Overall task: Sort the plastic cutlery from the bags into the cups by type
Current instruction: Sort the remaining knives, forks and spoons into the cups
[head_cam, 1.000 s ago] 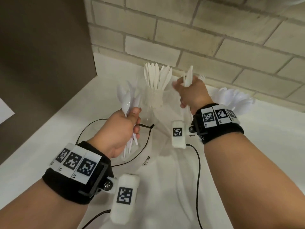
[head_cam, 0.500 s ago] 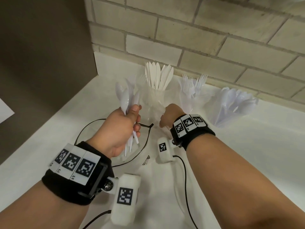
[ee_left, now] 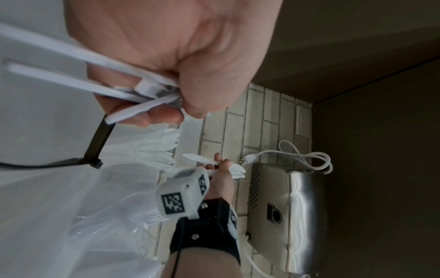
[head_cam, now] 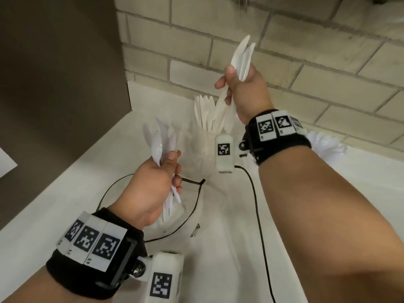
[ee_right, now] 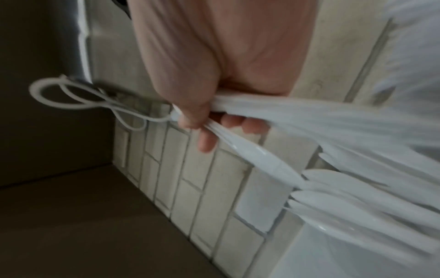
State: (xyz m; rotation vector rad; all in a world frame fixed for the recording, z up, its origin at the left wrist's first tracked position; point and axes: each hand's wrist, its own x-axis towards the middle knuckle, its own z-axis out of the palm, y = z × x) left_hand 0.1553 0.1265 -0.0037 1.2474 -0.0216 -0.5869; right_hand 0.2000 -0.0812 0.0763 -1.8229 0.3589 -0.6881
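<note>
My left hand (head_cam: 170, 169) grips a bunch of white plastic cutlery (head_cam: 156, 141) by the handles, spoon bowls pointing up; the handles (ee_left: 133, 88) show in my fist in the left wrist view. My right hand (head_cam: 231, 84) is raised near the brick wall and grips a few white plastic knives (head_cam: 242, 55), blades up, also blurred in the right wrist view as knives (ee_right: 259, 156). Just below it stands a clear cup (head_cam: 205, 149) filled with knives (head_cam: 206, 114). A cup of spoons (head_cam: 325, 145) peeks out behind my right forearm. A clear plastic bag (head_cam: 218, 248) lies on the counter between my arms.
A white counter (head_cam: 65, 204) meets a dark side panel (head_cam: 54, 84) on the left and a brick wall (head_cam: 328, 73) behind. A thin black loop (head_cam: 194, 202) lies by the bag. A steel appliance (ee_left: 285, 206) with a white cord (ee_left: 307, 156) hangs above.
My right hand dropped from the far cups to beside my left hand, then rose toward the wall with knives in its grip. The left hand has stayed put with its bunch.
</note>
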